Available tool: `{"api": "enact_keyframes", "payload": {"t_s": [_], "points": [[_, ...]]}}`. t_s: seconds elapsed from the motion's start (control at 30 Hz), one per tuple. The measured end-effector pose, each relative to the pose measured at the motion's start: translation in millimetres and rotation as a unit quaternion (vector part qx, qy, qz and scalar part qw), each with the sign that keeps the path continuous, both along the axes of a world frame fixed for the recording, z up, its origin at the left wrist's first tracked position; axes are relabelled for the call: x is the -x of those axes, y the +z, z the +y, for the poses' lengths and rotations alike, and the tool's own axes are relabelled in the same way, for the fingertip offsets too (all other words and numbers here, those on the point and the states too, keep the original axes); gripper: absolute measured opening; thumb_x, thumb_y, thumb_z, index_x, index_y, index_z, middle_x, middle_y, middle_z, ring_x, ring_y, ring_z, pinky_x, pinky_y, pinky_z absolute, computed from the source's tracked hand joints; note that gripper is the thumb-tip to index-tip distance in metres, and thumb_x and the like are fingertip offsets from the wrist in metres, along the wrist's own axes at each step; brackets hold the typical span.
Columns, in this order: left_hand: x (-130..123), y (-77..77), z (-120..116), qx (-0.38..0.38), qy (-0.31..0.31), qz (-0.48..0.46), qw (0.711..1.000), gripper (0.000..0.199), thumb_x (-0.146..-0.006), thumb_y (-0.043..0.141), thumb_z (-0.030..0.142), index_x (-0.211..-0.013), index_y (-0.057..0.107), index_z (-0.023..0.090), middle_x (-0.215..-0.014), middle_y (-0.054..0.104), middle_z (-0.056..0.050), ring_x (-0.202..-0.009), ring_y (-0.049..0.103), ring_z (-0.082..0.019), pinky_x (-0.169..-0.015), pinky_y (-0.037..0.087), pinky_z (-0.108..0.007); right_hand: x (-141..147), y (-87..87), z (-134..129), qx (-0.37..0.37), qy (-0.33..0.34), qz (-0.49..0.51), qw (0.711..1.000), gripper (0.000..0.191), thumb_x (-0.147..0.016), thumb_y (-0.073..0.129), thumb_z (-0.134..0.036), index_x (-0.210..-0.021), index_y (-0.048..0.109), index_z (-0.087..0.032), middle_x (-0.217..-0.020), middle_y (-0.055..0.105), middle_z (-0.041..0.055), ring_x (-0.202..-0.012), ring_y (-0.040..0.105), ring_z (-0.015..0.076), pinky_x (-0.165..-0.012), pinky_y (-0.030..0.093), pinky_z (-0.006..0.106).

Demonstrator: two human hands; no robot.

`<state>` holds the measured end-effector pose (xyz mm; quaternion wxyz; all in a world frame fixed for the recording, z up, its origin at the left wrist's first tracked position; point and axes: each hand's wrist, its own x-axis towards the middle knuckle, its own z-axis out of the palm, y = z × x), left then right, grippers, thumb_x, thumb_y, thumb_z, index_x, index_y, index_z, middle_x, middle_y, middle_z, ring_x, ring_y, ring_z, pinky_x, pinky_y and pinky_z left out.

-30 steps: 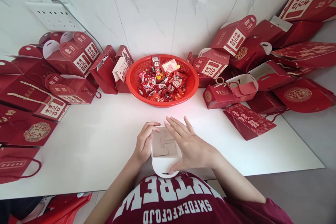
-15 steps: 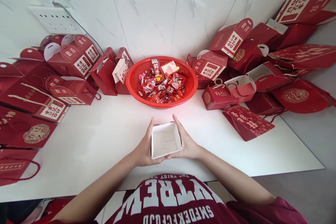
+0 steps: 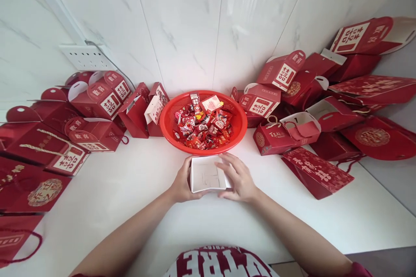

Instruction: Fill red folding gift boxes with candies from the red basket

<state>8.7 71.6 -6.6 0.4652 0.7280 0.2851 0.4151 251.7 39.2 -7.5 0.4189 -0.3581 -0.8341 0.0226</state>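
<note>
My left hand (image 3: 182, 185) is wrapped round the left side of a small box (image 3: 208, 174), its white inside facing up with folded flaps showing at the bottom. My right hand (image 3: 239, 181) grips the box's right side, with fingertips over the rim and the thumb near the front corner. No contents show in the box. Just behind it stands a red plastic basket (image 3: 169, 136) with a perforated wall, holding many wrapped candies (image 3: 204, 123), mostly red. A pale pink packet (image 3: 212, 104) lies on top of them.
Red gift boxes (image 3: 97, 95) crowd the left side of the white table (image 3: 130, 199), several with rope handles. More red boxes (image 3: 266, 99) are piled at the right. A tiled wall (image 3: 185, 30) rises behind, with a socket strip (image 3: 85, 57) at the left.
The view has tilted up, showing more wall. The box is nearer the basket. My right hand has shifted from cupping the box's side to having fingertips over its right rim.
</note>
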Motion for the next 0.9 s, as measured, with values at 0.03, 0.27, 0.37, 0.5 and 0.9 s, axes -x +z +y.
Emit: {"api": "enact_keyframes", "payload": {"t_s": [0.03, 0.27, 0.37, 0.5, 0.9], "points": [[2, 1.1, 2, 0.005, 0.005, 0.004, 1.000, 0.096, -0.060, 0.088, 0.031, -0.139, 0.034, 0.023, -0.131, 0.054, -0.015, -0.123, 0.055, -0.036, -0.103, 0.047, -0.052, -2, 8.8, -1, -0.057, -0.001, -0.016, 0.998, 0.077, -0.082, 0.056, -0.074, -0.136, 0.051, -0.019, -0.133, 0.057, 0.0201, -0.125, 0.053, 0.0376, -0.102, 0.045, 0.056], [10, -0.7, 6, 0.053, -0.005, -0.002, 0.999, 0.100, -0.060, 0.089, 0.035, -0.140, 0.031, 0.023, -0.135, 0.051, -0.017, -0.127, 0.051, -0.037, -0.106, 0.044, -0.055, -21, 107.3, 53, -0.026, -0.119, -0.028, 0.992, 0.021, -0.099, 0.050, -0.031, -0.092, 0.066, -0.019, -0.090, 0.072, 0.0089, -0.086, 0.067, 0.0220, -0.078, 0.049, 0.032], [9, -1.1, 4, 0.055, -0.006, -0.005, 0.998, 0.104, -0.059, 0.090, 0.036, -0.143, 0.030, 0.023, -0.137, 0.048, -0.016, -0.130, 0.048, -0.038, -0.108, 0.041, -0.055, -21, 124.4, 115, 0.212, -0.198, -0.137, 0.947, 0.032, -0.103, 0.037, -0.030, -0.095, 0.065, -0.018, -0.093, 0.073, 0.0091, -0.088, 0.067, 0.0219, -0.076, 0.046, 0.029], [10, -0.1, 4, 0.056, -0.010, -0.006, 0.998, 0.105, -0.059, 0.090, 0.036, -0.144, 0.030, 0.024, -0.139, 0.046, -0.016, -0.131, 0.046, -0.038, -0.110, 0.039, -0.055, -10, 109.0, 181, 0.288, -0.180, -0.203, 0.919, 0.030, -0.101, 0.036, -0.016, -0.106, 0.065, -0.014, -0.110, 0.072, 0.0136, -0.100, 0.066, 0.0227, -0.082, 0.045, 0.027], [8, -0.6, 6, 0.068, -0.019, -0.008, 0.997, 0.103, -0.060, 0.090, 0.035, -0.142, 0.029, 0.023, -0.140, 0.046, -0.017, -0.132, 0.046, -0.039, -0.110, 0.039, -0.056, -16, 86.5, 195, 0.389, -0.090, -0.258, 0.880, 0.038, -0.064, 0.079, -0.007, -0.101, 0.074, -0.016, -0.108, 0.071, 0.0116, -0.098, 0.068, 0.0295, -0.086, 0.052, 0.033]]}}
